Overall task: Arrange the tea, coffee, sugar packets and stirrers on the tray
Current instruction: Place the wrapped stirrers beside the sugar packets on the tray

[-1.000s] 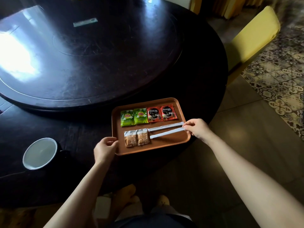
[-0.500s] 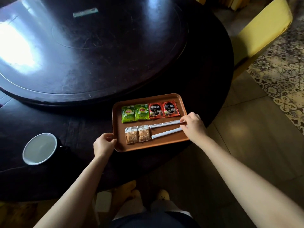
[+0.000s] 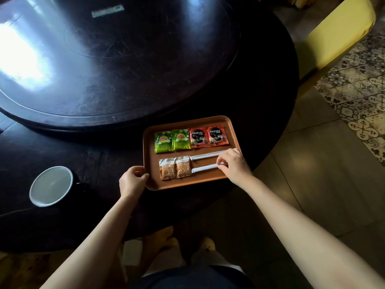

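An orange-brown tray [image 3: 210,183] lies near the table's front edge. Along its far row sit two green tea packets [image 3: 172,140] and two red coffee packets [image 3: 208,137]. In the near row two brown sugar packets [image 3: 174,168] lie left of two white wrapped stirrers, a far one [image 3: 208,155] and a near one [image 3: 205,168]. My left hand [image 3: 133,180] grips the tray's near left corner. My right hand [image 3: 233,165] covers the stirrers' right ends, its fingertips pinching the near stirrer.
A dark round table [image 3: 52,147] carries a large raised turntable [image 3: 116,59]. A white-lined cup [image 3: 51,185] stands left of the tray. A small strip [image 3: 108,11] lies far on the turntable. A yellow chair [image 3: 341,32] is at the right, by patterned floor tiles.
My right hand slid left from the tray's right rim onto the stirrers' ends. The left hand kept its hold on the corner. The camera moved closer.
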A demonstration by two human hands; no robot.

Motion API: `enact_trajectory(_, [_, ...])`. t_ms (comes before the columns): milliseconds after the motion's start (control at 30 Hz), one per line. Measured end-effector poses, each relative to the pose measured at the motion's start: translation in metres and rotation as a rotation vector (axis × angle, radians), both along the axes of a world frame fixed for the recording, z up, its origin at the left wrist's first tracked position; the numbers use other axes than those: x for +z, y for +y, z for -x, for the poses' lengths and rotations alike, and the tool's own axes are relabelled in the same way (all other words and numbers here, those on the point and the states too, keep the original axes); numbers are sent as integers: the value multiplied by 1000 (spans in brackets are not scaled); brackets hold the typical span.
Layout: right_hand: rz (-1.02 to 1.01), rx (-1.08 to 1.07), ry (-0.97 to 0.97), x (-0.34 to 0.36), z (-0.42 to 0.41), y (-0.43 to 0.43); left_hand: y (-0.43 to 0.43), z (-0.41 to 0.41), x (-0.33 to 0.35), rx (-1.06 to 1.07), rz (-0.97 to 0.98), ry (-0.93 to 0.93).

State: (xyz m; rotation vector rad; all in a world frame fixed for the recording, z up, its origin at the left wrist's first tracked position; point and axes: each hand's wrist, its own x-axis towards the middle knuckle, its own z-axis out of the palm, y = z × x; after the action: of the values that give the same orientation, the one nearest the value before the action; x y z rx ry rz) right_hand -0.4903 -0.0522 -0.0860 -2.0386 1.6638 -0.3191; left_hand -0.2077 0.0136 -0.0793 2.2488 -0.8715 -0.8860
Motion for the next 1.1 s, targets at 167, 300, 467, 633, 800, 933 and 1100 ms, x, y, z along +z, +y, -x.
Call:
enact_trajectory(167, [-2, -25, -2, 0, -2, 0, 0, -1, -1, 1, -3, 11])
enact_trajectory(300, [15, -51, -85, 1, 4, -3, -1, -3, -1, -11, -7, 14])
enact_trajectory(467, [33, -486, -184, 6, 44, -31, -8, -7, -1, -58, -52, -4])
enact_trajectory(633, [-281, -436, -188, 6, 54, -41, -20, -6, 1, -89, -84, -71])
enact_trajectory(800, [-325, -505, -261, 12, 44, -39, -28, -7, 8, -153, -157, -95])
enact_trajectory(933, [-405, -577, -313, 16, 44, -41, -33, -8, 11, -147, -207, -60])
enact_trajectory(1100, [-434, -611, -382, 21, 44, -41, -35, -8, 13, -97, -221, -10])
